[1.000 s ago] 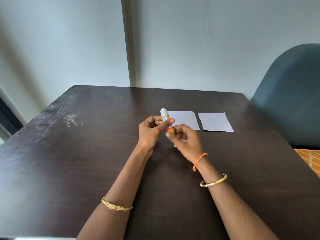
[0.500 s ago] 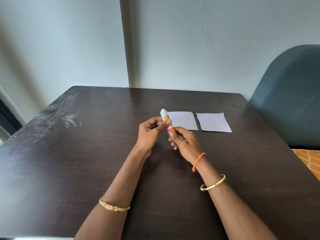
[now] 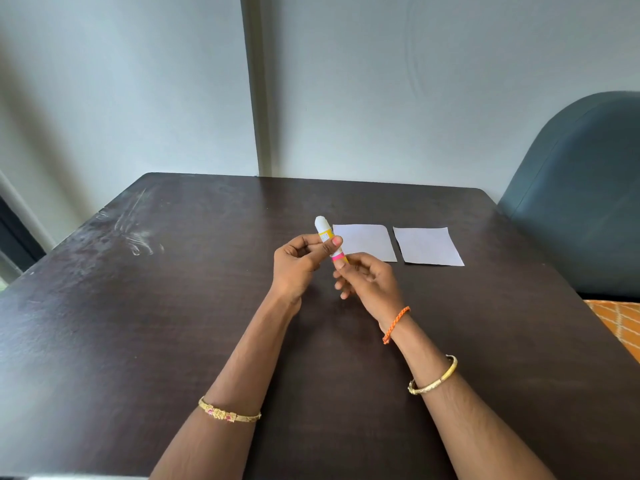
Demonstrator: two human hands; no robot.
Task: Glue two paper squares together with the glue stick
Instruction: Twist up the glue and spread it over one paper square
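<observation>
Both hands hold a glue stick (image 3: 325, 233) upright above the middle of the dark table (image 3: 138, 323). The stick has a white cap on top, a yellow body and a pink band near its base. My left hand (image 3: 299, 266) pinches the upper body between thumb and fingers. My right hand (image 3: 367, 282) grips the bottom end. Two white paper squares lie flat side by side just beyond my right hand: the left square (image 3: 367, 240), partly hidden by the stick and fingers, and the right square (image 3: 427, 245), fully visible.
A grey-blue padded chair (image 3: 581, 202) stands at the table's right edge, with orange patterned fabric (image 3: 620, 323) below it. A pale wall rises directly behind the table's far edge. The table's left part shows pale scuff marks (image 3: 135, 237).
The hands and glue stick have barely shifted; my right hand's fingers have shifted slightly around the stick's base. The cap stays on and the papers have not moved.
</observation>
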